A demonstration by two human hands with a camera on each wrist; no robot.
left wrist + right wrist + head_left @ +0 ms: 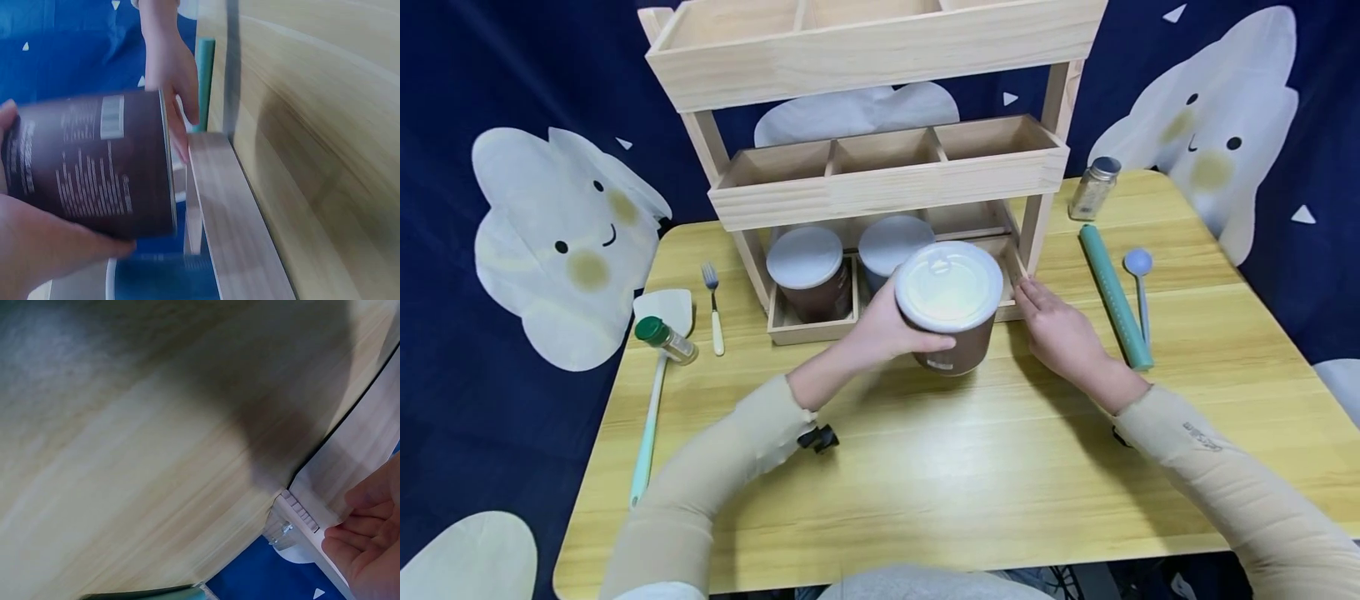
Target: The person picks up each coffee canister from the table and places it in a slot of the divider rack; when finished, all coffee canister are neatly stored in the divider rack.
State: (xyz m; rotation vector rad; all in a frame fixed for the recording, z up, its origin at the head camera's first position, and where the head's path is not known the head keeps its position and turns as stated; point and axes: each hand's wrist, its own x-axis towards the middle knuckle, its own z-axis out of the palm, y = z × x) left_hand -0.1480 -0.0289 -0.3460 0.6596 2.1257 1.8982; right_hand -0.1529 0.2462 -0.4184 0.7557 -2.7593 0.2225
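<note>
While the left hand (887,329) grips a brown canister (951,337) by its side, fingers and thumb curled round the wall, the canister is held tilted above the middle of the worktop (925,467), just in front of the wooden rack (880,179). Its translucent white lid (949,286) faces up toward the head camera. In the left wrist view the canister (94,162) shows a dark printed label and lies across the left hand (37,250), close to the rack's pale front rail (231,212).

The right hand (1060,333) holds nothing; its fingers (1026,296) are fairly straight and rest against the right front corner of the rack's lowest tier, just beside the canister. The right wrist view shows the fingers (369,531) touching that pale wood edge.

In the lowest tier stand two more brown canisters with pale lids, one at the left (808,279) and one behind the held canister (891,242); the middle tier's compartments hold nothing visible.

Toward the right edge of the worktop lie a green roll (1116,296) and a pale blue spoon (1138,279), with a glass spice jar (1095,187) near the far right corner. Toward the left edge lie a fork (713,304), a green-capped spice bottle (666,340) and a spatula (655,392) with a mint handle.
</note>
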